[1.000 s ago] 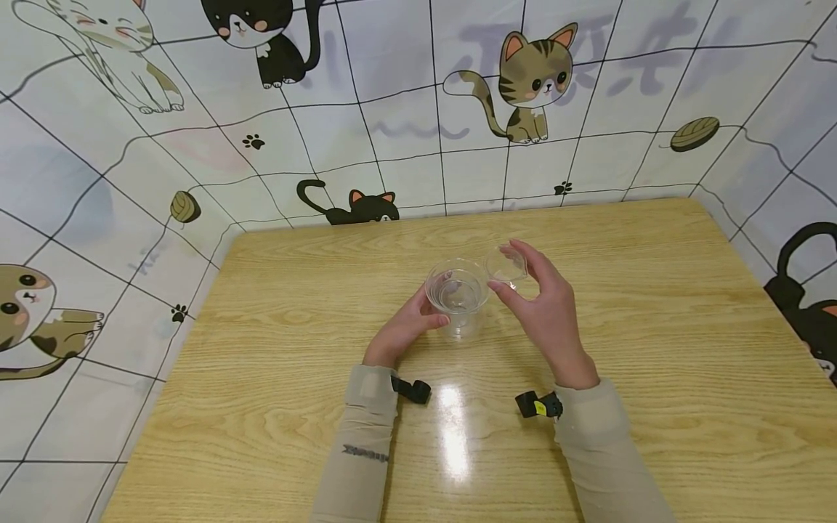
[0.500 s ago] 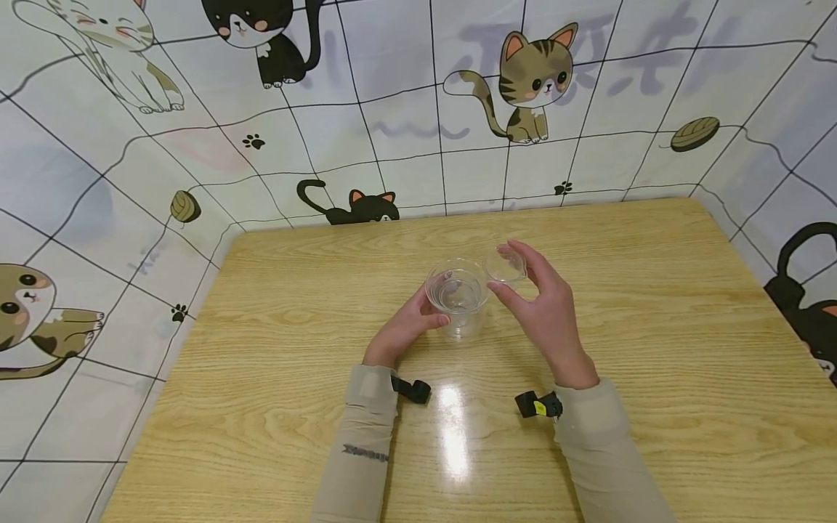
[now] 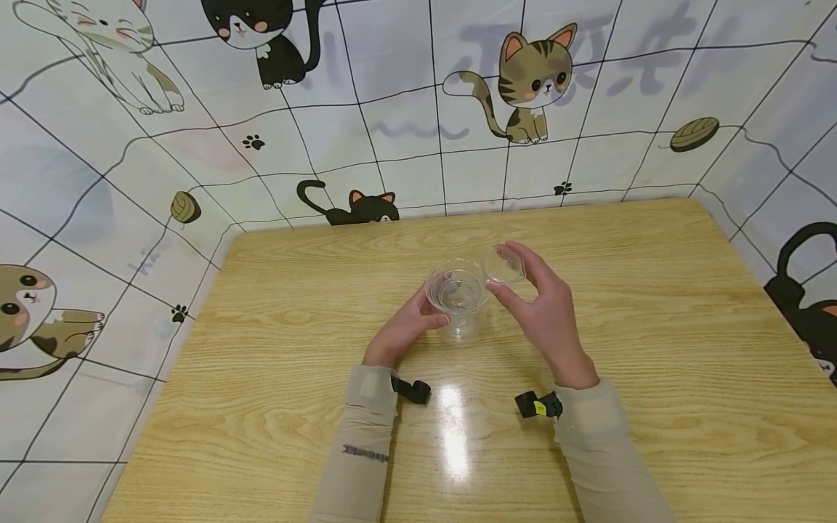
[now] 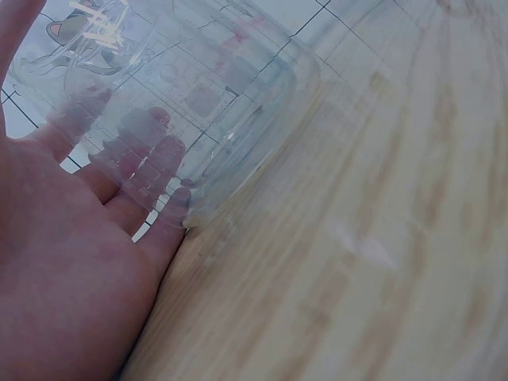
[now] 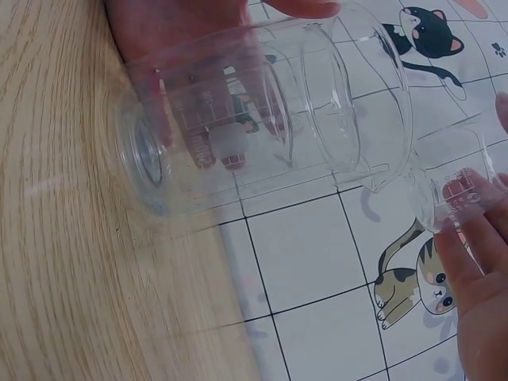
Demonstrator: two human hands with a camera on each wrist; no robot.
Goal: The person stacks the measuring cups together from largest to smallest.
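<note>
A large clear glass beaker (image 3: pixel 458 321) stands upright on the table, with printed markings on its wall in the right wrist view. My left hand (image 3: pixel 407 328) holds it from the left, thumb in front and fingers behind, as the left wrist view shows through the beaker wall (image 4: pixel 198 103). Inside its mouth appear further rounded edges (image 5: pixel 333 95); whether these belong to a nested vessel I cannot tell. My right hand (image 3: pixel 546 312) pinches a small clear beaker (image 3: pixel 503 264) between thumb and fingers, beside the large one's right rim. Red markings show on the small beaker (image 5: pixel 454 171).
The light wooden table (image 3: pixel 294 305) extends around both hands. Behind it and at the sides rises a white cloth wall (image 3: pixel 405 116) with a black grid and cartoon cats. A bright reflection lies on the table in front of the beakers.
My right hand has shifted the small beaker slightly left, closer to the large beaker's rim. The left hand and the large beaker stay put.
</note>
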